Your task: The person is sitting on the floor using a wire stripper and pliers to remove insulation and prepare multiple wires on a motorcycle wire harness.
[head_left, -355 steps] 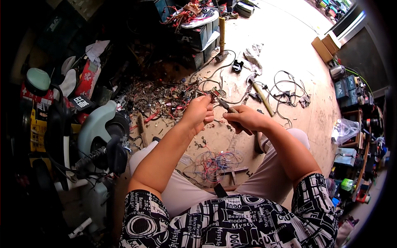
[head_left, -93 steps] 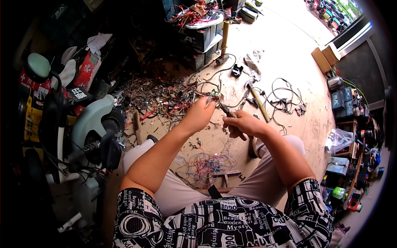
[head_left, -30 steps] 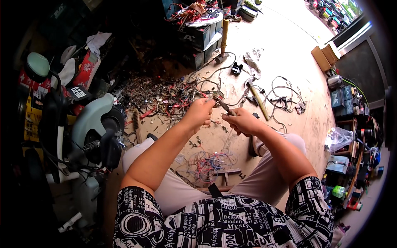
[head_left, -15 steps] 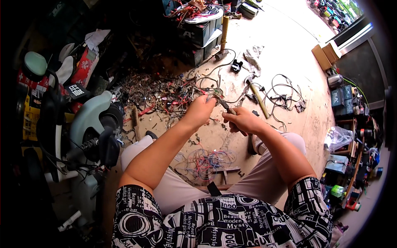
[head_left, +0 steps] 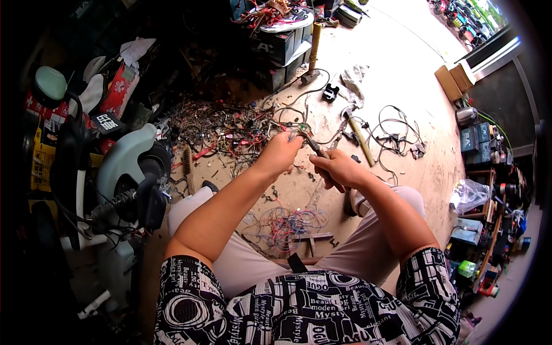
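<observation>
My left hand (head_left: 280, 150) is closed around a small part with bits of green and metal (head_left: 299, 129), too small to make out fully, just above the scrap on the floor. My right hand (head_left: 339, 169) grips a dark pliers-like tool (head_left: 315, 146), its tip at that part beside my left thumb. Behind and left of both hands lies a dense heap of wires and small scrap (head_left: 224, 132). A tangle of thin red and blue wire (head_left: 287, 224) lies between my legs.
A grey scooter (head_left: 121, 167) and clutter fill the left. Stacked batteries (head_left: 279, 46) stand at the back. A hammer (head_left: 359, 135), looped cables (head_left: 391, 121) and a black plastic piece (head_left: 330, 92) lie on the floor (head_left: 402, 69). Boxes (head_left: 454, 77) and shelves of parts (head_left: 489, 230) line the right.
Both hands have kept much the same grip on the part and tool, with small shifts. Compared with the oldest frame, the view has shifted slightly and the tool's tip sits slightly differently.
</observation>
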### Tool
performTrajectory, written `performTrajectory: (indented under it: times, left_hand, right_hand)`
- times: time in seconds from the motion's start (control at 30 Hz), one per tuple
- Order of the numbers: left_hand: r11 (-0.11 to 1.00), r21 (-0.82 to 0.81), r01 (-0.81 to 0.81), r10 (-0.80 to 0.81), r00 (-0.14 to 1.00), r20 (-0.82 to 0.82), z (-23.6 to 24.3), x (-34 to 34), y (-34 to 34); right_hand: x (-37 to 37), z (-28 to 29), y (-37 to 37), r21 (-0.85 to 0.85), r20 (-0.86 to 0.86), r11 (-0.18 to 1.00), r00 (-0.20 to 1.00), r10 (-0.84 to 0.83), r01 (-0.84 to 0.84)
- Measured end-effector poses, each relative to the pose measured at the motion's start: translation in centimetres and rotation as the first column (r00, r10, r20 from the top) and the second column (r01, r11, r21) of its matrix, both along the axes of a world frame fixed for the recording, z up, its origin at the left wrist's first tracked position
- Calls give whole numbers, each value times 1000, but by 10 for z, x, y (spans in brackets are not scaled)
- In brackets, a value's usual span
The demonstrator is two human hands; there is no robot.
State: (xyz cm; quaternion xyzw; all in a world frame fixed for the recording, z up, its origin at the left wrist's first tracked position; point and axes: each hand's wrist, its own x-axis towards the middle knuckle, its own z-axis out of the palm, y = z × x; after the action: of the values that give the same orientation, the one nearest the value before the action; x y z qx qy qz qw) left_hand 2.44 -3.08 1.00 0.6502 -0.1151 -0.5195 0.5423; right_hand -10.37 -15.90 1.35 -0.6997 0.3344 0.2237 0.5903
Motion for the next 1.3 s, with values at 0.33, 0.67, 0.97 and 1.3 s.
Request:
performTrajectory:
  times: [0.33, 0.67, 0.97, 1.3]
  left_hand:
    - [999, -21, 39, -36, 994, 98, -6, 3, 3]
    - [992, 63, 110, -115, 990, 77, -15, 8, 8]
    - [992, 29, 126, -128, 988, 89, -10, 6, 6]
    - [993, 42, 112, -119, 922, 367, -26, 14, 6]
  right_hand:
    - [1, -13, -2, -215, -84, 973, 994, 71, -87]
    - [-2, -16, -4, 0, -15, 997, 997, 78, -78]
    - [0, -13, -3, 46, -35, 997, 998, 58, -57]
    - [-1, -11, -1, -226, -79, 963, 988, 129, -144]
